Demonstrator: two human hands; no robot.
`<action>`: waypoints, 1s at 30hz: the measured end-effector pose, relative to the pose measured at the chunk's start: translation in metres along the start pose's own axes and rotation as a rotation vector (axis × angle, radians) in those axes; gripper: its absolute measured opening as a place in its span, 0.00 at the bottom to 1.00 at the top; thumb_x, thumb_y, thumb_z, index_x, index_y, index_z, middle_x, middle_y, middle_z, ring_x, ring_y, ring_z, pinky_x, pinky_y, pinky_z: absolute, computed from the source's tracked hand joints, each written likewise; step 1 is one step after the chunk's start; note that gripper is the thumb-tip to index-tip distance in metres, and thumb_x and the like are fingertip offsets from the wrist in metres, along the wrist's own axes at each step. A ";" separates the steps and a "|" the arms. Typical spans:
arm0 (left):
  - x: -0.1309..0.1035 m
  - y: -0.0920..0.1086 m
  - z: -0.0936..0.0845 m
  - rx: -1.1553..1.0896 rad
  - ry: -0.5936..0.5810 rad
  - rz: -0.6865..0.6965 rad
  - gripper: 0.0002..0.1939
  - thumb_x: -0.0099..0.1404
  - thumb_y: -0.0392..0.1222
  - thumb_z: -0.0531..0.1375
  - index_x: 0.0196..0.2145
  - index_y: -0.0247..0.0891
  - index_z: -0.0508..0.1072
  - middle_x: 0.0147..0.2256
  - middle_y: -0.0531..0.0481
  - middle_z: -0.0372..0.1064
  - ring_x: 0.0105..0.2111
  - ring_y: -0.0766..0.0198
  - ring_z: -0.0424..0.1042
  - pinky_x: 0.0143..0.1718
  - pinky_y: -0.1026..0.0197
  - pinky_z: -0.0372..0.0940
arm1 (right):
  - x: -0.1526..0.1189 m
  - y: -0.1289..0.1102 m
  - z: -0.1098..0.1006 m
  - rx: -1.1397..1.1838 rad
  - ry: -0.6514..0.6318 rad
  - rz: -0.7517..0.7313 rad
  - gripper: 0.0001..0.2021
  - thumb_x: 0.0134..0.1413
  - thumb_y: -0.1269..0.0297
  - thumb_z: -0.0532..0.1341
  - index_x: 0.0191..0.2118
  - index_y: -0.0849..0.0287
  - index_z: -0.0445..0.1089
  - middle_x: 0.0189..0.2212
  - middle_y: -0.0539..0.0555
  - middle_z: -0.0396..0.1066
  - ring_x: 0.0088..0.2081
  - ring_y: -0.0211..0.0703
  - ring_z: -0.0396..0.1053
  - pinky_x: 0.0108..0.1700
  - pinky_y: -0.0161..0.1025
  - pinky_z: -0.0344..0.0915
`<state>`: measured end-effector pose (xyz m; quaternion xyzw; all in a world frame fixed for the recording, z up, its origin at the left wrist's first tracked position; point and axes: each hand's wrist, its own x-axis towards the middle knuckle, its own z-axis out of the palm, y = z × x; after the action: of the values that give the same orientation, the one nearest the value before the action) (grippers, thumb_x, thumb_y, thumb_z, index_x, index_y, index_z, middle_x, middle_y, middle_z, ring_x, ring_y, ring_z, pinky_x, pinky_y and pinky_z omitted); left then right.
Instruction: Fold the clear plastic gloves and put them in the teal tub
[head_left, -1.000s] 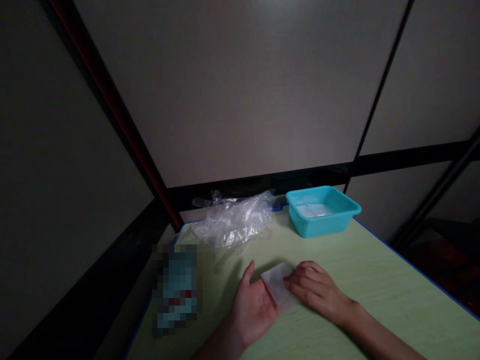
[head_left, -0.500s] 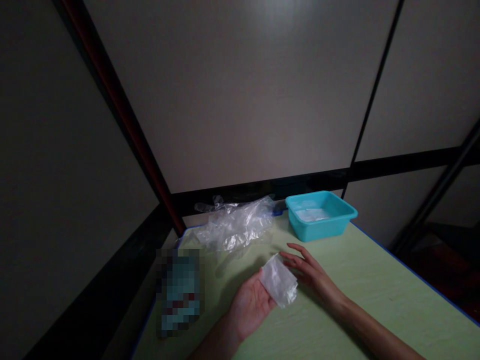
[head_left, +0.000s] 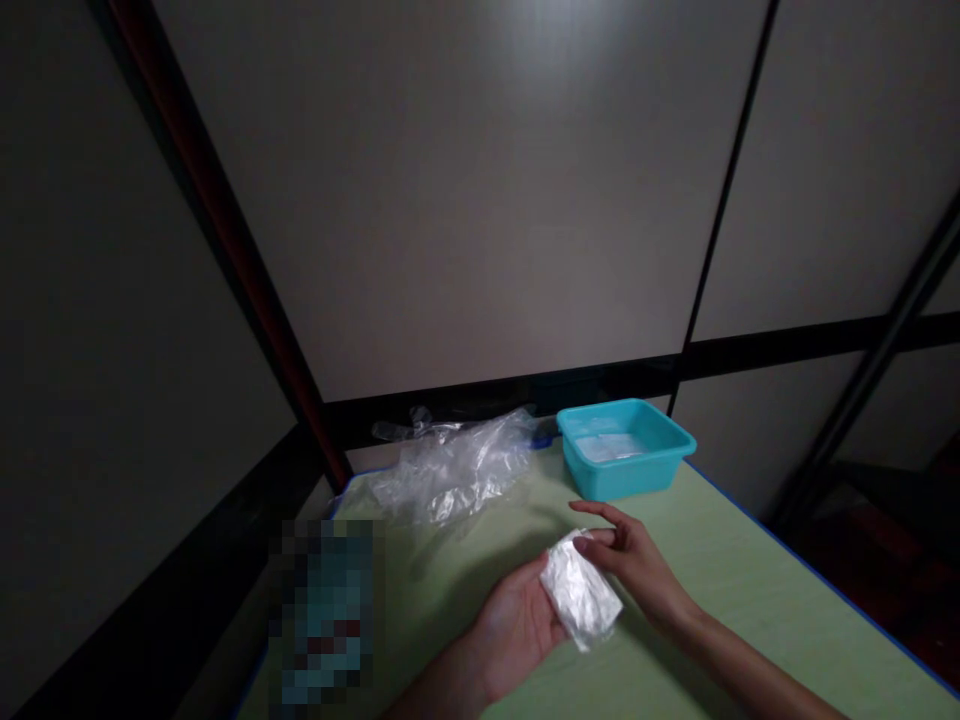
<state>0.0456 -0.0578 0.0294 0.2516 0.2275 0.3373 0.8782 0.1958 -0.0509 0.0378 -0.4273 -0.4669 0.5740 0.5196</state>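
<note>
A small folded piece of clear plastic [head_left: 582, 592] lies across the fingers of my left hand [head_left: 517, 625], which is palm up and holds it above the green table [head_left: 750, 560]. My right hand [head_left: 634, 560] touches the upper right edge of the folded plastic with its thumb and a finger, its index finger stretched out above. Behind my hands, a heap of crumpled clear plastic [head_left: 461, 470] lies at the back of the table. To its right stands a turquoise basin [head_left: 626, 478] with flat whitish plastic [head_left: 609, 447] inside.
A blurred-out, pixelated teal object [head_left: 330, 610] lies at the table's left edge. Light panels with dark strips [head_left: 495, 220] rise right behind the table. The table has a blue edge on its right side.
My right thumb and a finger have closed onto the folded plastic. Both hands and the plastic have shifted slightly right and down in view, while the basin and heap appear further left and lower.
</note>
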 end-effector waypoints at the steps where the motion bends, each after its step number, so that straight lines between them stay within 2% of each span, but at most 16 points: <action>1: 0.002 0.000 0.002 0.005 0.007 -0.013 0.15 0.61 0.41 0.49 0.40 0.32 0.70 0.39 0.44 0.70 0.45 0.57 0.65 0.47 0.59 0.55 | 0.002 -0.002 -0.004 -0.022 0.003 -0.008 0.27 0.34 0.59 0.66 0.44 0.63 0.61 0.18 0.47 0.68 0.18 0.35 0.62 0.22 0.32 0.54; 6: 0.015 0.006 0.006 0.119 0.071 -0.054 0.18 0.59 0.46 0.49 0.41 0.30 0.68 0.42 0.39 0.68 0.44 0.56 0.66 0.46 0.57 0.55 | 0.015 -0.027 -0.030 -0.122 0.061 -0.078 0.25 0.35 0.59 0.65 0.43 0.62 0.62 0.18 0.46 0.68 0.19 0.34 0.62 0.22 0.31 0.54; 9: 0.032 0.022 0.008 0.271 0.202 0.064 0.14 0.56 0.43 0.52 0.36 0.31 0.68 0.40 0.40 0.68 0.42 0.57 0.67 0.44 0.58 0.57 | 0.025 -0.049 -0.052 -0.155 0.151 -0.123 0.26 0.35 0.59 0.65 0.44 0.62 0.62 0.20 0.47 0.68 0.21 0.35 0.63 0.22 0.31 0.55; 12: 0.061 0.045 0.012 0.434 0.374 0.213 0.07 0.52 0.39 0.56 0.30 0.35 0.67 0.33 0.45 0.71 0.34 0.60 0.70 0.37 0.60 0.60 | 0.039 -0.068 -0.075 -0.168 0.224 -0.148 0.27 0.34 0.60 0.66 0.44 0.60 0.62 0.22 0.49 0.69 0.22 0.37 0.65 0.23 0.32 0.58; 15: 0.100 0.063 0.014 0.471 0.441 0.234 0.07 0.50 0.41 0.58 0.28 0.37 0.66 0.25 0.50 0.69 0.26 0.64 0.69 0.29 0.62 0.61 | 0.052 -0.079 -0.096 -0.155 0.260 -0.181 0.26 0.34 0.60 0.66 0.44 0.59 0.62 0.22 0.49 0.70 0.20 0.37 0.65 0.21 0.32 0.58; 19: 0.148 0.073 0.011 0.492 0.524 0.261 0.10 0.47 0.43 0.62 0.23 0.37 0.64 0.19 0.55 0.63 0.21 0.66 0.65 0.23 0.65 0.57 | 0.068 -0.086 -0.117 -0.159 0.275 -0.204 0.24 0.34 0.61 0.65 0.42 0.59 0.62 0.24 0.51 0.70 0.21 0.39 0.66 0.22 0.34 0.60; 21: 0.163 0.074 0.009 0.490 0.547 0.286 0.11 0.46 0.43 0.62 0.21 0.38 0.62 0.18 0.55 0.61 0.21 0.66 0.64 0.22 0.66 0.56 | 0.074 -0.088 -0.126 -0.172 0.281 -0.202 0.22 0.35 0.62 0.65 0.41 0.59 0.62 0.23 0.51 0.70 0.21 0.39 0.66 0.22 0.34 0.61; 24: 0.173 0.073 0.009 0.482 0.533 0.331 0.10 0.45 0.41 0.62 0.20 0.38 0.62 0.19 0.56 0.62 0.22 0.67 0.64 0.21 0.67 0.54 | 0.082 -0.089 -0.134 -0.196 0.295 -0.188 0.21 0.36 0.63 0.65 0.40 0.58 0.62 0.22 0.50 0.70 0.21 0.38 0.66 0.21 0.33 0.61; 30: 0.164 0.075 0.018 0.483 0.436 0.402 0.08 0.42 0.40 0.61 0.21 0.37 0.65 0.20 0.56 0.63 0.23 0.67 0.63 0.23 0.67 0.54 | 0.089 -0.094 -0.131 -0.222 0.275 -0.154 0.18 0.36 0.64 0.64 0.37 0.58 0.62 0.22 0.48 0.68 0.20 0.36 0.65 0.19 0.32 0.61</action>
<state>0.1297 0.1012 0.0500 0.4134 0.4280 0.4851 0.6408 0.3336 0.0519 0.1035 -0.5194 -0.4833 0.4136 0.5706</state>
